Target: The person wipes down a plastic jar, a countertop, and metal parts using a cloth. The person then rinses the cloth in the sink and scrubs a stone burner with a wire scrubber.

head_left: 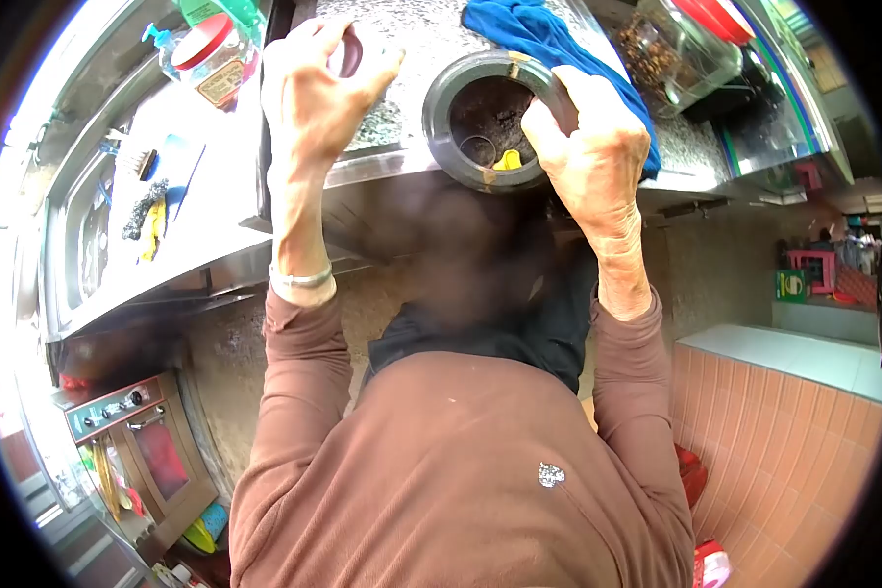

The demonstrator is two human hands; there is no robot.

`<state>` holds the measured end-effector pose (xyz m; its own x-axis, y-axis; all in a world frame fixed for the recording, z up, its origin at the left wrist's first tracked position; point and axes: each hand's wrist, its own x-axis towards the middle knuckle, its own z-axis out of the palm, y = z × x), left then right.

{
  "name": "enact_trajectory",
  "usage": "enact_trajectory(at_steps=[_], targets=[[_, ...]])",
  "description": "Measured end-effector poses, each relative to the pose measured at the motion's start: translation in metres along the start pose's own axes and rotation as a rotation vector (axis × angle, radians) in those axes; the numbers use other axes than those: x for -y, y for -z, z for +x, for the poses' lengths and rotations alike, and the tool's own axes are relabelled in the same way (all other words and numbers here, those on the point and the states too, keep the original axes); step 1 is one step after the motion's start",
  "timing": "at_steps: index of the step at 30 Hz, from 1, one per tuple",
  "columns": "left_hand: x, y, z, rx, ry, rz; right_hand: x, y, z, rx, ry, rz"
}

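A round dark container [439,125] stands tilted at the front edge of the speckled counter [436,22]. Inside it are dark grainy contents, a small yellow piece [508,160] and what looks like a thin ring. My right hand [598,147] grips the container's right rim, with the thumb over its inner edge. To the left, my left hand [316,93] is raised above the counter, its fingers curled round a small dark reddish round object [346,54], perhaps a lid. Behind the container, a blue cloth [549,37] runs down to its right side.
A large jar with a red lid [681,54] stands at the back right. On the left are a red-lidded jar [216,64], a sink [90,230], a brush [142,162] and a dark scrubber [145,211]. An oven-like cabinet [147,451] is at lower left.
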<state>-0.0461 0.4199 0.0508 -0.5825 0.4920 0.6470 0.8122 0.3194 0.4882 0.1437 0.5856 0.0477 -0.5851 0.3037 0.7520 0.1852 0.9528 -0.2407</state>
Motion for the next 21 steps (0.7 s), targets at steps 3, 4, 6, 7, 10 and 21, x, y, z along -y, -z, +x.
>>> enact_trajectory(at_steps=[3, 4, 6, 7, 10, 21], targets=[[0.01, -0.024, 0.011, 0.065, -0.088, -0.034, -0.007, 0.017, -0.016, -0.013, -0.021, -0.004], [0.014, -0.029, 0.014, 0.104, -0.119, 0.043, -0.01, 0.022, -0.022, -0.019, -0.036, 0.004], [0.025, -0.04, 0.017, 0.165, -0.115, 0.079, -0.016, 0.032, -0.032, -0.034, -0.067, 0.018], [0.025, -0.041, 0.019, 0.196, -0.064, 0.101, -0.018, 0.037, -0.037, -0.038, -0.074, 0.019], [0.038, -0.047, 0.027, 0.191, -0.148, 0.195, -0.024, 0.052, -0.051, -0.019, -0.118, 0.036], [-0.106, -0.064, -0.119, 0.265, 0.428, -1.657, -0.024, 0.078, -0.102, -0.024, -0.286, 0.128]])
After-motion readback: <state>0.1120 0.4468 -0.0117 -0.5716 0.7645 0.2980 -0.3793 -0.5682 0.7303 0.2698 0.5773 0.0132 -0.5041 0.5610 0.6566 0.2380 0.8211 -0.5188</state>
